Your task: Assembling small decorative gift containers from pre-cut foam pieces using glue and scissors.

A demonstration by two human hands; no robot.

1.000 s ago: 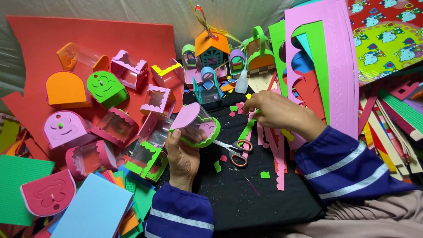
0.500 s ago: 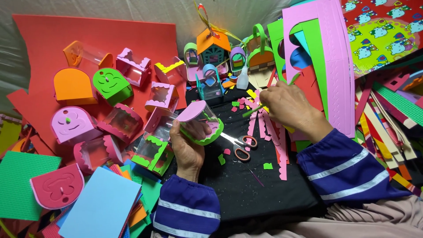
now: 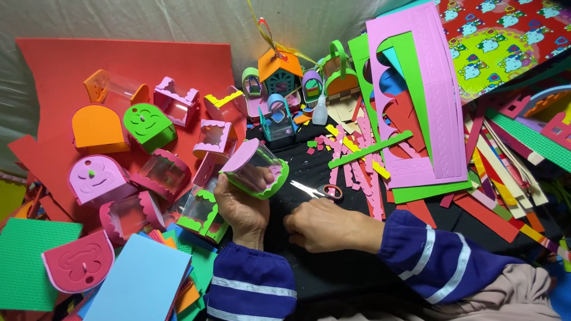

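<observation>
Gripping the small clear box with pink and green foam ends in our left hand, we tilt it up, likely so its open side faces us. Our right hand rests knuckles-up on the black cloth just beside the scissors; whether it clasps anything we cannot tell. Finished boxes crowd the left, foam sheets the right, leaving only this dark patch free

Single head-worn view, looking steeply down.
Close over both hands and black work surface; no second view.
</observation>
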